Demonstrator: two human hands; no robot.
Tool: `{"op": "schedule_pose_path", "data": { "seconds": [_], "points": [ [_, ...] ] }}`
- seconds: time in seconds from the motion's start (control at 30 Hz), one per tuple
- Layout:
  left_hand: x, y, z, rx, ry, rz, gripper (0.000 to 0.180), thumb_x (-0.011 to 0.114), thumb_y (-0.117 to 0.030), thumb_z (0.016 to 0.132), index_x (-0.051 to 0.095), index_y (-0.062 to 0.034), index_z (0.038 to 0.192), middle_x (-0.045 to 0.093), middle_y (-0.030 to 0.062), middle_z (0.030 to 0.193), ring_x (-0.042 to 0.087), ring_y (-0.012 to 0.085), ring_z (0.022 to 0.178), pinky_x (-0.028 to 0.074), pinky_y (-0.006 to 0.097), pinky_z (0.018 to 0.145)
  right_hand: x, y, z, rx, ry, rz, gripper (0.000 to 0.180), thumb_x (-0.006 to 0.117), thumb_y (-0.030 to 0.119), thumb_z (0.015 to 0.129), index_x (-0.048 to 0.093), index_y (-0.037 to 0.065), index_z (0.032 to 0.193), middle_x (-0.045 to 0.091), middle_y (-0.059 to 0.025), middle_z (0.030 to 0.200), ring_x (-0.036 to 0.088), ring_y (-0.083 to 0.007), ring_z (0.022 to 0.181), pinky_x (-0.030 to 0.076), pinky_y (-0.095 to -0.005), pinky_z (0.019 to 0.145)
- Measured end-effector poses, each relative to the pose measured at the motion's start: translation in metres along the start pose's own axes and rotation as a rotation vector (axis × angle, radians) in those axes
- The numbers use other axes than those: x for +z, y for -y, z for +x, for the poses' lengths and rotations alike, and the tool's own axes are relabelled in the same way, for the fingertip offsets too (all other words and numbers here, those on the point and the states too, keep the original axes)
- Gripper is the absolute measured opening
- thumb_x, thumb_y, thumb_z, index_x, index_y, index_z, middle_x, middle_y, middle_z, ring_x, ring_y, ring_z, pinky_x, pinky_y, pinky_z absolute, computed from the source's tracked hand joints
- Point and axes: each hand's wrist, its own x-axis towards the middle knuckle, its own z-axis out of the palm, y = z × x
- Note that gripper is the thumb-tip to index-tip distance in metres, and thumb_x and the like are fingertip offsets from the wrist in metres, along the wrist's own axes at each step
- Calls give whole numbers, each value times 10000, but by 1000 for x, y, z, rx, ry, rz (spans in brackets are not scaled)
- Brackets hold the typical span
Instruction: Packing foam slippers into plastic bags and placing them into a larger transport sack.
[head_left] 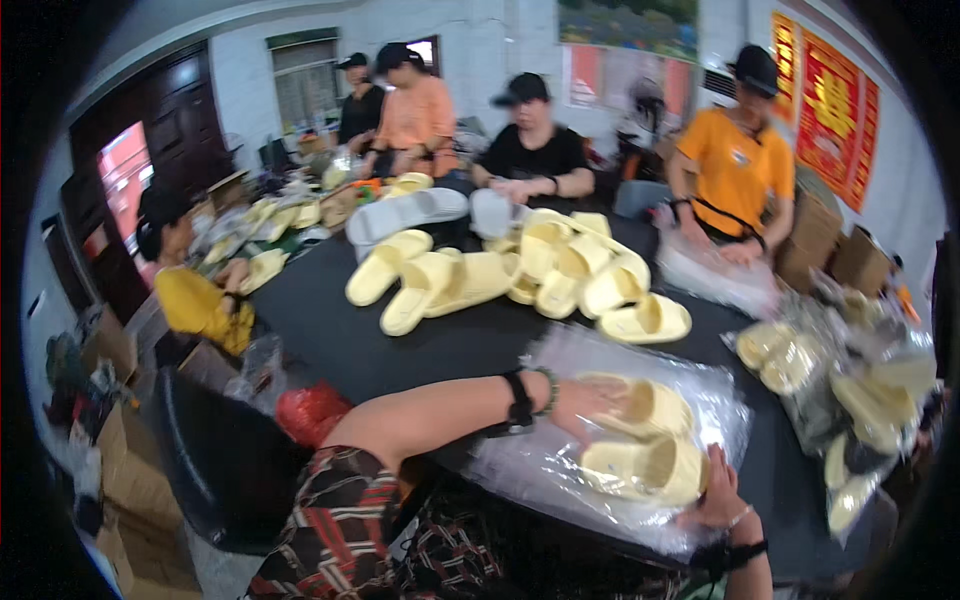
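A pair of pale yellow slippers (640, 470) lies side by side at the near edge of the table, on a stack of clear plastic bags (535, 470). Whether the slippers are inside the top bag I cannot tell. My left hand (595, 402), slightly blurred, rests with outstretched fingers at the heel end of the far slipper. At the toe end of the near slipper, my right hand (722, 497) touches its edge and the plastic, fingers extended and thumb apart.
Loose yellow slippers (565, 265) and grey slippers (405, 215) are heaped across the black table (320, 305). Bagged slippers (790, 360) pile up on the right. Several people work around the table. A black chair (215, 460) and cardboard boxes (140, 470) stand at left.
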Motion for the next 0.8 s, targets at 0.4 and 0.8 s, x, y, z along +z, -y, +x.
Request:
{"op": "schedule_pose_path", "data": {
  "seconds": [0.4, 0.8],
  "points": [
    [14, -46, 73, -357, -441, -20, 727, 703, -562, 747, 636, 74, 1092, 553, 224, 1252, 507, 374, 1181, 358, 478, 1073, -8, 21, 6, 95, 76, -1, 1744, 780, 842, 318, -109, -71, 1507, -6, -293, 1602, -54, -394, 1506, 14, -514, 1190],
    [-4, -51, 42, -599, -357, -191, 541, 752, -458, 682, 713, -2, 971, 553, 143, 1213, 461, 347, 1201, 410, 454, 935, 2, -1, 5, 87, 67, -72, 1760, 814, 808, 316, -168, -42, 1506, -20, -301, 1597, -66, -393, 1504, 26, -522, 1192]
  ]
}}
